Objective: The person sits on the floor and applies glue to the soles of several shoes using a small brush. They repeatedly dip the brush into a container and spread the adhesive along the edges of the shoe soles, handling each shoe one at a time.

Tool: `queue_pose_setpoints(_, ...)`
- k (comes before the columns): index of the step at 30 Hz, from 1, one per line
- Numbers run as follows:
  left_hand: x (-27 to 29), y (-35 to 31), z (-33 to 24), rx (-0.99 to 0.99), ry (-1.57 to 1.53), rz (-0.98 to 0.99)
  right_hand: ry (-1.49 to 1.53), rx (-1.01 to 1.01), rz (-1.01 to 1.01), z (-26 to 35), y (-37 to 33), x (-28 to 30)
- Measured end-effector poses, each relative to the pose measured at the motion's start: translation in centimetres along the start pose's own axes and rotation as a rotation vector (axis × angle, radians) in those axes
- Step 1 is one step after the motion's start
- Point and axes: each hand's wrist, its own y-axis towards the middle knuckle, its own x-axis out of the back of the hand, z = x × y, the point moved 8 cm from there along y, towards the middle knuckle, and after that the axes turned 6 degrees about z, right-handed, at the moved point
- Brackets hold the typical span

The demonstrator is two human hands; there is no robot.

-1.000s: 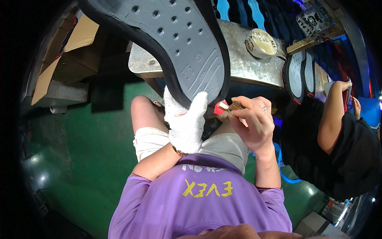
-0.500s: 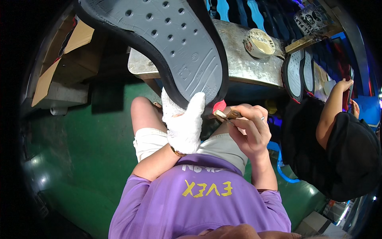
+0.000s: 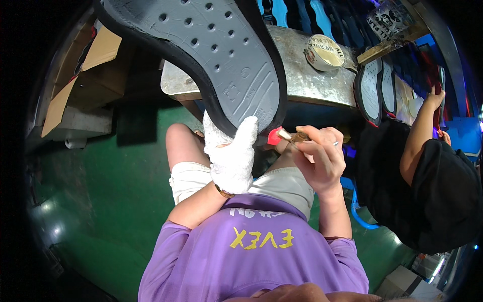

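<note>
A large grey shoe bottom [image 3: 221,60] with small holes and a black edge slants across the upper middle. My left hand [image 3: 232,156], in a white glove, grips its near end, thumb pressed on the grey face and the other fingers mostly hidden behind. At that end a red tab [image 3: 274,136] sticks out to the right. My bare right hand [image 3: 322,153], wearing a ring, pinches a small brush [image 3: 300,136] with a brown handle and a pale tip. That tip sits right beside the red tab; whether they touch I cannot tell.
A worn metal bench [image 3: 297,80] carries a round tub [image 3: 324,52] with a cream-coloured lid. Grey soles [image 3: 371,93] stand at its right. A co-worker in black [image 3: 437,196] sits close on my right. Cardboard boxes [image 3: 98,75] stand left; the floor [image 3: 100,186] is green.
My right hand and the brush have shifted slightly right and up, and the brush lies flatter. My left hand and the shoe bottom have barely moved. The co-worker's raised hand has shifted a little.
</note>
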Motion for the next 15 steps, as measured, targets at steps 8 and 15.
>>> queue_pose_setpoints(8,-0.3,-0.3,-0.6,-0.033,0.061,0.014,0.040,0.013,0.011,1.3,-0.6,0.3)
queue_pose_setpoints(15,-1.4,-0.8,-0.8,-0.018,-0.003,0.071,-0.034,-0.019,-0.057,0.1,-0.5,1.3)
